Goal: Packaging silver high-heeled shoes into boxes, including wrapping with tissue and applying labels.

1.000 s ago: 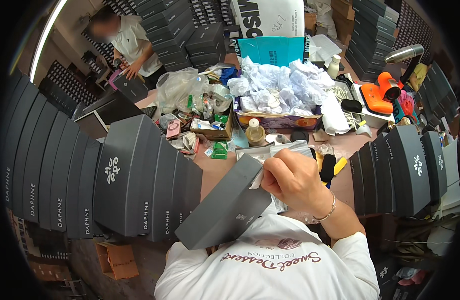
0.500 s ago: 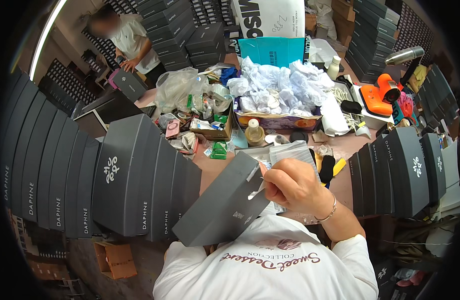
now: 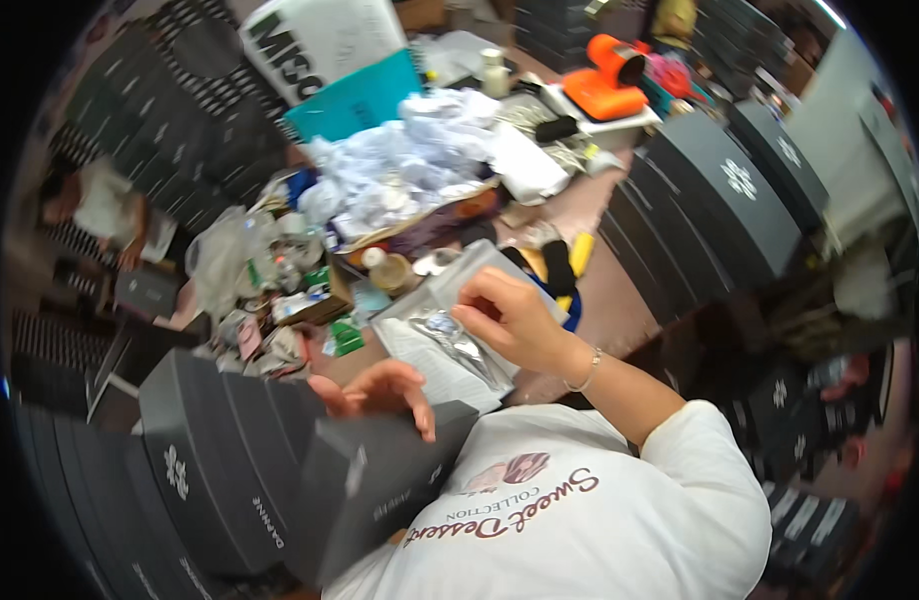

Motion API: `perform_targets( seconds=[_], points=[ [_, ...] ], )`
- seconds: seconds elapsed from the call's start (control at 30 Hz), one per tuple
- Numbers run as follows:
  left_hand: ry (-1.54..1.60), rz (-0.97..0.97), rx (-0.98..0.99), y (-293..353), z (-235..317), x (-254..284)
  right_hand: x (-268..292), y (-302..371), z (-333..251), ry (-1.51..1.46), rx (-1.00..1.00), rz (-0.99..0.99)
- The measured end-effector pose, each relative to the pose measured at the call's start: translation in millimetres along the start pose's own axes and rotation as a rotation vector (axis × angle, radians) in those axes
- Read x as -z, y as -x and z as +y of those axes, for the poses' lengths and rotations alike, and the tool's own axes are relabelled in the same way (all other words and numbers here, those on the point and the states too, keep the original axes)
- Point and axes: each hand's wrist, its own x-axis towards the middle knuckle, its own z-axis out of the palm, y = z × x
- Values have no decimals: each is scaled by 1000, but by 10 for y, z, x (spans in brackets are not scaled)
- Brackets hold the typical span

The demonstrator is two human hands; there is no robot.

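Observation:
My left hand (image 3: pixel 380 395) grips the top edge of a dark grey shoebox (image 3: pixel 380 475), fingers bent over its side. The box stands tilted against my shirt; whether it is a lid or a whole box I cannot tell. Beyond it lies an open box (image 3: pixel 467 268) lined with white tissue paper (image 3: pixel 430 370). A shiny silver item (image 3: pixel 465 345), possibly a shoe, rests on the paper. Just above it hovers my right hand (image 3: pixel 510 315), its fingers curled and pressed together. What those fingers hold, if anything, does not show.
Dark grey shoeboxes stand in rows at left (image 3: pixel 195 470) and right (image 3: pixel 720 195). Behind the open box sits a carton heaped with crumpled white paper (image 3: pixel 400 165). An orange device (image 3: pixel 605 85) is at the far right. Another person (image 3: pixel 110 215) works at far left.
The shoebox has swung left and down, exposing the open box with its silver item. My right hand has come away from the shoebox's edge. The whole view has turned.

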Motion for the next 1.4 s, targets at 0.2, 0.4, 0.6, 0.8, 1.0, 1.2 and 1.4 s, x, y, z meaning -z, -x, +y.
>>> perform_targets(
  seconds=[0.2,0.4,0.6,0.8,1.0,1.2,1.4],
  points=[
    [7,646,417,-390,-666,-258,208,692,-101,90,-234,314],
    [13,694,452,-400,-1008,-424,129,1173,-354,252,-311,318],
    [-50,710,425,-550,-1219,-637,396,1356,-335,272,-181,245],
    [-140,814,398,-759,-1763,-850,968,1570,-208,81,-205,103],
    [-91,918,408,-814,-2159,-1074,1500,2040,-12,-1240,-694,124],
    [-210,922,420,-973,-2406,-1339,1352,2291,-182,-995,-616,282],
    [-101,744,492,-734,-2393,-1424,1008,2554,-351,-798,-596,403]
  ],
)
